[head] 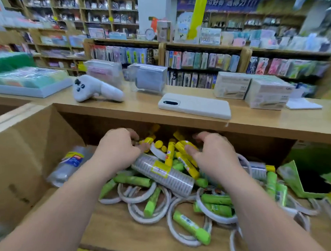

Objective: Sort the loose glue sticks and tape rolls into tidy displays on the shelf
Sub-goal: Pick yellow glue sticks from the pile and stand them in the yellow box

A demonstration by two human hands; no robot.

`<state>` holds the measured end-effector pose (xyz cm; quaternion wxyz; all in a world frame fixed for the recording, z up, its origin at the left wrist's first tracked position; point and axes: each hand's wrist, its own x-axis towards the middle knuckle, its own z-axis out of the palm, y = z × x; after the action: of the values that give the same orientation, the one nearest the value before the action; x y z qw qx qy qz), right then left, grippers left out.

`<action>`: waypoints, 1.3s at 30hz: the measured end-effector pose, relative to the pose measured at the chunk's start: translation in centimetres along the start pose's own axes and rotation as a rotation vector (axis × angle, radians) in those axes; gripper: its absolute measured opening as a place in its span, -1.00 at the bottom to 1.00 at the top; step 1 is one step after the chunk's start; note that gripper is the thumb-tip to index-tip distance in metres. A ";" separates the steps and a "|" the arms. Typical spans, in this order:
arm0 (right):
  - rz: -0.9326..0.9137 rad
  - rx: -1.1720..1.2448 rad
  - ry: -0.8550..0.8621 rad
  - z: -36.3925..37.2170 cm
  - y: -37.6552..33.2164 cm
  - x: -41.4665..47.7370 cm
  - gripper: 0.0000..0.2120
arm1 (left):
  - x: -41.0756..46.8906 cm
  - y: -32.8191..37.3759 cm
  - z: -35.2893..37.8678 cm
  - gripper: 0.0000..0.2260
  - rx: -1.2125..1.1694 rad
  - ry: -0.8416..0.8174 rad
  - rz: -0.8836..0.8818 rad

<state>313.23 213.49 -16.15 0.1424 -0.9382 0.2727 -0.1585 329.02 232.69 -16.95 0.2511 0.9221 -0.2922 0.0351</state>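
Loosely curled, right hand [214, 155] touches glue sticks [170, 152].

White phone [195, 106], plush toy [95, 89], white boxes [230, 85], wooden counter [142, 107]

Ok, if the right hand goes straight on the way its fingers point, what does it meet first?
Likely the yellow plastic glue sticks directly before the right hand; whether they touch yet is unclear.
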 end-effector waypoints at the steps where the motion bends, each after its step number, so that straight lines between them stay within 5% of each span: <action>1: 0.015 -0.025 -0.004 0.3 -0.3 0.1 -0.50 | 0.6 -0.3 0.3 -0.61 0.039 -0.055 -0.003; 10: 0.047 -0.088 0.065 0.7 -1.3 -0.5 -0.80 | 0.5 0.3 0.5 -0.78 -0.017 -0.004 0.155; 16: 0.025 -0.149 0.020 0.8 -1.1 -1.0 -0.61 | -3.8 -0.2 -1.3 -0.91 -0.144 0.197 0.336; 19: 0.019 -0.131 0.034 1.0 -0.7 -1.1 -0.67 | -6.6 0.0 -2.3 -0.97 -0.549 0.119 0.160; 22: 0.006 -0.087 0.111 0.8 -0.9 -1.4 -0.71 | -9.3 0.7 -2.6 -0.86 -1.166 -0.126 -0.121; 25: -0.041 0.142 0.223 0.1 -2.0 -3.3 -0.81 | -10.5 1.1 -2.2 -0.79 -1.484 -0.205 -0.349; 29: -0.122 0.532 0.195 0.1 -5.7 -7.4 -0.92 | -11.0 1.5 -1.1 -0.79 -1.728 -0.222 -0.481; 32: -0.233 0.492 0.181 1.4 -8.2 -9.2 -0.87 | -11.7 2.3 -0.7 -0.70 -1.769 -0.330 -0.433; 36: -0.379 0.445 0.103 2.0 -8.8 -9.2 -0.84 | -11.9 2.3 -0.4 -0.67 -1.716 -0.263 -0.486; 39: -0.266 0.396 0.221 0.8 -6.4 -6.8 -0.84 | -11.7 1.6 -0.5 -0.63 -1.789 -0.265 -0.552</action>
<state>311.10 222.60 -16.07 0.2704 -0.8968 0.1245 -0.3273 318.48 237.93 -18.31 0.8294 0.4203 -0.0083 -0.3679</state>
